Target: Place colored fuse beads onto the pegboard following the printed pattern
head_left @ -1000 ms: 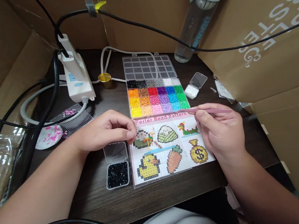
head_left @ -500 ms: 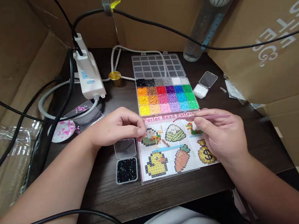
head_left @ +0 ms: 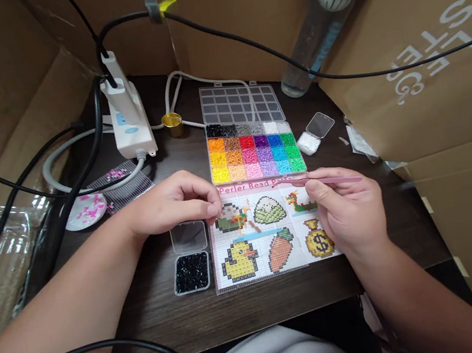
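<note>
Pink tweezers [head_left: 332, 179] are held in my right hand [head_left: 350, 205], with the tips pointing left over the top edge of the pattern sheet [head_left: 272, 225]. My left hand [head_left: 181, 201] is curled with thumb and fingers together at the sheet's upper left corner; whatever it may hold is hidden. The sheet shows a duck, a carrot, a money bag and other pixel figures. Behind it lies an open sorting box [head_left: 255, 152] of coloured beads. Left of the sheet sits a small open case of black beads [head_left: 191, 272].
A small case of white beads [head_left: 308, 143] stands at the right. Further back are a gold cup [head_left: 172, 124], a power strip [head_left: 130, 122] and a bottle [head_left: 311, 35]. A white dish [head_left: 86, 211] with pink beads is at the left. Black cables cross the view.
The whole view has shifted slightly, so things appear further left. The tweezer tips have moved a little up the sheet, toward its printed title. My left hand keeps its curled pose.
</note>
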Available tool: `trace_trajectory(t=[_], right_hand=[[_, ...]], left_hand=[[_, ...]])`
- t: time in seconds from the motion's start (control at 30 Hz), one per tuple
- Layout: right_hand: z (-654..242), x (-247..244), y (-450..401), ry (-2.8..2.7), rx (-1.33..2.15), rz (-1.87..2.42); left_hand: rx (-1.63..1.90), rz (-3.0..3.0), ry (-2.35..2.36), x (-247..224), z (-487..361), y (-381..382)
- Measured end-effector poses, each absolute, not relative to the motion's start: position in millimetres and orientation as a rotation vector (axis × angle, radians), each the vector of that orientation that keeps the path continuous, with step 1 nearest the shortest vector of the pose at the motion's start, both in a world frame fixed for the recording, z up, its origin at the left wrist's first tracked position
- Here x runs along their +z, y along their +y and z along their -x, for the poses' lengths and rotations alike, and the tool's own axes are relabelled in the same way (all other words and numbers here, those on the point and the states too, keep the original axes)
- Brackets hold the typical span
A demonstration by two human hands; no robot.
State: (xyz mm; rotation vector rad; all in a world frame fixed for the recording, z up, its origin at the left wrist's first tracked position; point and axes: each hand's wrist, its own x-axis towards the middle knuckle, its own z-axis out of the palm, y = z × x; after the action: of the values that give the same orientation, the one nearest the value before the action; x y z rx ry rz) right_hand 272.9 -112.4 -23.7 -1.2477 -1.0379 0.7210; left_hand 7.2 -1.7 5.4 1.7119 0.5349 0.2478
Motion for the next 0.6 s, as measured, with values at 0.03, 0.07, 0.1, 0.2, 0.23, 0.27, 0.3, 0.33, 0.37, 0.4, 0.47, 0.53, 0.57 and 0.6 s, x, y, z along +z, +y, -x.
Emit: trace_trajectory(t=[0.03,0.07,0.1,0.2,0.23,0.27,0.3,0.33,0.37,0.4,0.47,0.53,0.57,0.6], right_hand=[[-273.1,-23.9,-112.4,-1.039,0.719,1.241],[-273.3,-24.1,-112.4,-1.041,0.721,1.236],[-273.4,-24.3,-112.3,-1.042,0.721,1.232],[-273.5,-24.5,-112.1,-1.043,0.717,1.234],[-273.5,-24.5,-112.1,-1.045,0.717,1.238],[-273.6,-24.4,-112.1,-1.047,0.718,1.241],[-273.6,-24.4,-112.2,-1.049,0.721,1.244],[-273.8,-24.3,-112.3,-1.050,0.724,1.245],[-273.9,-24.3,-112.5,-1.050,0.726,1.244],[-273.9,-24.3,-112.6,-1.049,0.729,1.240],[-273.9,-24.2,-112.8,-1.044,0.738,1.224],[-273.5,-24.0,-112.7,-1.040,0.745,1.212],[-273.3,-23.8,-112.6,-1.039,0.745,1.210],[-273.1,-23.6,-112.3,-1.040,0.741,1.211]], left_hand=[[0.247,-1.712,0.537,5.7,-7.3,-1.7],[0.246,-1.713,0.538,5.9,-7.5,-1.7],[0.246,-1.716,0.539,6.1,-7.6,-1.7],[0.254,-1.718,0.544,6.2,-7.6,-1.5],[0.258,-1.715,0.549,6.1,-7.5,-1.5],[0.260,-1.711,0.557,5.9,-7.3,-1.5],[0.261,-1.705,0.568,5.7,-7.2,-1.5],[0.261,-1.699,0.578,5.5,-7.1,-1.6],[0.262,-1.695,0.586,5.3,-7.1,-1.7],[0.264,-1.691,0.591,5.3,-7.2,-1.8],[0.268,-1.687,0.594,5.4,-7.6,-1.9],[0.272,-1.684,0.596,5.8,-8.1,-2.1],[0.275,-1.682,0.600,6.0,-8.4,-2.3],[0.278,-1.680,0.606,6.3,-8.6,-2.4]])
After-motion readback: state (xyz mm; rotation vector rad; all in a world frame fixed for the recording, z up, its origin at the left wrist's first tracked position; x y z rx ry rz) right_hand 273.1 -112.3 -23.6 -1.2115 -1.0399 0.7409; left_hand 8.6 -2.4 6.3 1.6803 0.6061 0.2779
